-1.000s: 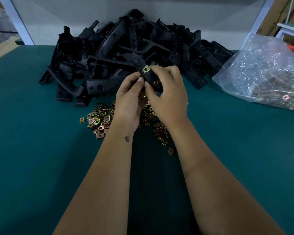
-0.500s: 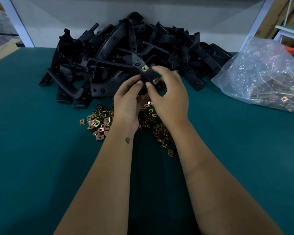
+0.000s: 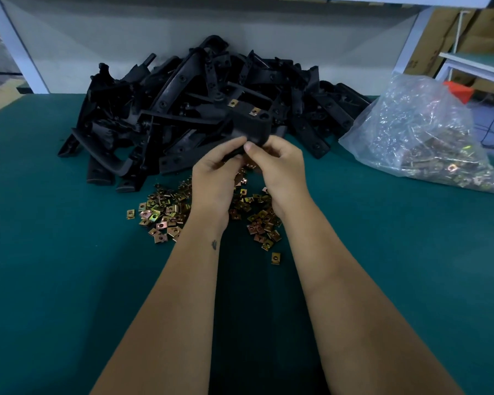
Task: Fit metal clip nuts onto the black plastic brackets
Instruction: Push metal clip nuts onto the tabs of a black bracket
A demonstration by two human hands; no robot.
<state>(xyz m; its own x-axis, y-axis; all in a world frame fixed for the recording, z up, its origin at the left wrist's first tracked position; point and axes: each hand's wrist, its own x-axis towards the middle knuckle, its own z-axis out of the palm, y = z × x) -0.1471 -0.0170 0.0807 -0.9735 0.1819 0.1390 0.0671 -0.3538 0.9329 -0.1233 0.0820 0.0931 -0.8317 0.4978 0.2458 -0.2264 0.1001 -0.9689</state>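
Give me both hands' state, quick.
Left hand: grips the black bracket from below.
Right hand: grips the same bracket's near end.

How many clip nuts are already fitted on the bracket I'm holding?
2 show on the bracket: one clip nut at its far left, another nearer, to its right. The hands may hide more.

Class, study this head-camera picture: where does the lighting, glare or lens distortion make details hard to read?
Head view: dim light merges the heap of black plastic brackets into one dark mass; the crinkled clear plastic bag of clip nuts throws bright glints; the wide lens bows the white frame posts at the edges; the held bracket between left hand and right hand looks slightly soft.
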